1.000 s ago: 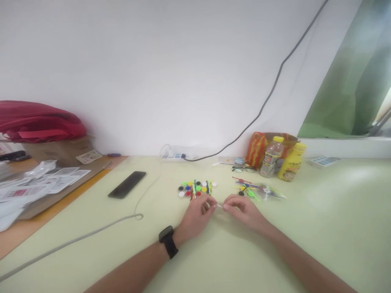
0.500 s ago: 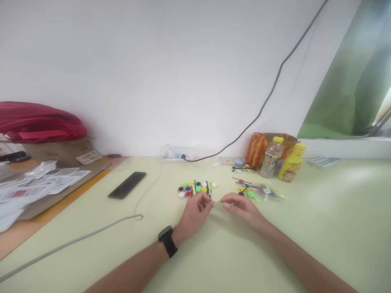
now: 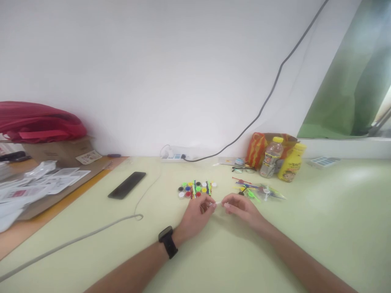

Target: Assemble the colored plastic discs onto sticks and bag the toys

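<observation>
My left hand [image 3: 200,212], with a black watch [image 3: 168,241] on its wrist, pinches one end of a thin white plastic stick [image 3: 218,202]. The fingers of my right hand [image 3: 241,209] are closed at the stick's other end. Just beyond my left hand lie several small round caps [image 3: 187,188] in white, black, green, red and yellow, with bundles of coloured sticks [image 3: 209,188] among them. Past my right hand is a loose spread of coloured plastic sticks with discs [image 3: 250,192], some seemingly in clear wrapping.
A black phone [image 3: 127,185] and a grey cable [image 3: 91,232] lie to the left. Behind stand a clear bottle [image 3: 271,159], a yellow bottle [image 3: 291,163] and a striped bag [image 3: 254,149], with glasses [image 3: 243,169] before them. A power strip [image 3: 175,158] sits by the wall.
My left hand has shifted slightly to the right, closer to my right hand. The white stick shows more plainly between the two hands. Everything else has stayed in place.
</observation>
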Tool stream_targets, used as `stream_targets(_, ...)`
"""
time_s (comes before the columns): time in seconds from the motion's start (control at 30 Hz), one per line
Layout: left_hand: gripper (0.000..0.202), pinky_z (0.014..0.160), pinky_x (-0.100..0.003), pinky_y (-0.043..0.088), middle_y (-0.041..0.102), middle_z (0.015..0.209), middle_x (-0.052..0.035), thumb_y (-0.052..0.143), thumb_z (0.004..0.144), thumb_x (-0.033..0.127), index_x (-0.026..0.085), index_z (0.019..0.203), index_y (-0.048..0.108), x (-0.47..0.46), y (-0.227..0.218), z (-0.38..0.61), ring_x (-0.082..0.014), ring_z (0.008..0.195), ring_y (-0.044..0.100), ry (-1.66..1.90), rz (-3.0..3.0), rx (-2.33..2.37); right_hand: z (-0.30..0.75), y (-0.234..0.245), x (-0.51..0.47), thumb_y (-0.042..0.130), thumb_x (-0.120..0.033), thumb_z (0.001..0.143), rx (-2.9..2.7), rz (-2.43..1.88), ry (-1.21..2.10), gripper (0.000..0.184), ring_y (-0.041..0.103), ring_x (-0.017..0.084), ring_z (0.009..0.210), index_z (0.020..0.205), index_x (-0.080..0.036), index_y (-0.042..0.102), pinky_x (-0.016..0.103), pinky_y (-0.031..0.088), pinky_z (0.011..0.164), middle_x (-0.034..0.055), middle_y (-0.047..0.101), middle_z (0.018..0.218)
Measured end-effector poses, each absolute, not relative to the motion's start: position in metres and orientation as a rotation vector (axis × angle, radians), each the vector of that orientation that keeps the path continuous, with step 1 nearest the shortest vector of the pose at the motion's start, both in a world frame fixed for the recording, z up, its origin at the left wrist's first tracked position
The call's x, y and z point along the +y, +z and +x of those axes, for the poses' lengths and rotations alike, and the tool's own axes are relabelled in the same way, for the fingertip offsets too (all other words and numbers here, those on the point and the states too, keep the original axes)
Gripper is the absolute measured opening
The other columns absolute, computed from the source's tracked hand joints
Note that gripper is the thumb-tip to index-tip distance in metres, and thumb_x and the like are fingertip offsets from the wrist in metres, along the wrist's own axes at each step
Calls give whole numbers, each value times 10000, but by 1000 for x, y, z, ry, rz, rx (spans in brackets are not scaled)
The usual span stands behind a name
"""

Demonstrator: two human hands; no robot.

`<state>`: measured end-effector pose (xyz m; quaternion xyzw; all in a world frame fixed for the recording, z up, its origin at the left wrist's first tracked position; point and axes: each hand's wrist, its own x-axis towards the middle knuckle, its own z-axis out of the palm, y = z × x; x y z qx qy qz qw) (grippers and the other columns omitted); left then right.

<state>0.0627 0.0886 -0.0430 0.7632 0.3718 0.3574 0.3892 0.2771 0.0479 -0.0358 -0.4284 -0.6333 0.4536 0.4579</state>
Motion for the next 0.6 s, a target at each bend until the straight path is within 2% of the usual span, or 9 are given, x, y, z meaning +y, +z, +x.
stream_targets(0.27,225,552,-239,371,605,693,4,613,904,373,184,789,570,89,-43,64,-129,604,505,944,1914,958,279,-36,50,673,-507,863,-1494,-1090,976,311,594,181,773,914,-202,693,297,486,702,36,641,867)
stream_targets(0.43,226,559,-247,406,605,675,4,603,900,364,188,769,549,91,-45,65,-139,596,537,1052,1886,989,279,-35,50,675,-532,851,-1414,-1122,916,342,551,173,705,843,-191,691,295,465,653,25,598,749)
stream_targets(0.6,221,553,-243,415,605,660,0,612,890,344,186,752,544,94,-49,64,-140,588,545,1083,1854,1009,280,-31,49,692,-550,829,-1361,-1117,912,360,551,178,691,829,-190,697,303,470,650,37,614,744)
